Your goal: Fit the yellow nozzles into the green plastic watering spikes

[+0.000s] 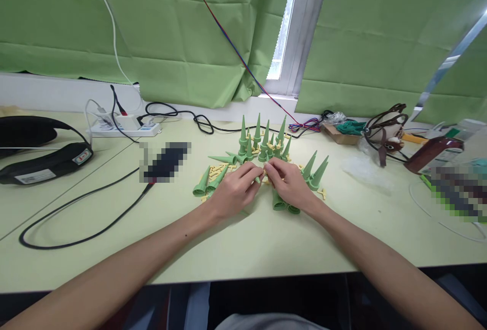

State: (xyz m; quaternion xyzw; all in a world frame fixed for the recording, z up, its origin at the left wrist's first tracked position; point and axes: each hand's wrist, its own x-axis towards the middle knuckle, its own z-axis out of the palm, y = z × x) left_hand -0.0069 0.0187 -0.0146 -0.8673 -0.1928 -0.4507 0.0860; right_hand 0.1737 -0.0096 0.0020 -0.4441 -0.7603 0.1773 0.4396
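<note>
My left hand (236,188) is closed around a green plastic spike (257,179), of which only a small part shows between the fingers. My right hand (288,183) meets it with thumb and fingertips pinched together; whatever they grip is hidden. Around both hands are more hollow green spikes. Several stand upright behind them (257,134), two stand to the right (318,173), and others lie on their sides at the left (201,183) and below my right hand (279,203). Small yellow T-shaped pieces (217,171) lie scattered among the spikes.
A blurred dark phone-like device (167,162) with a black cable lies left on the pale table (213,254). Further left are a black neckband-shaped device (49,162) and a white power strip (125,126). At right are a cardboard box (342,136), plastic wrap and a brown bottle (433,153).
</note>
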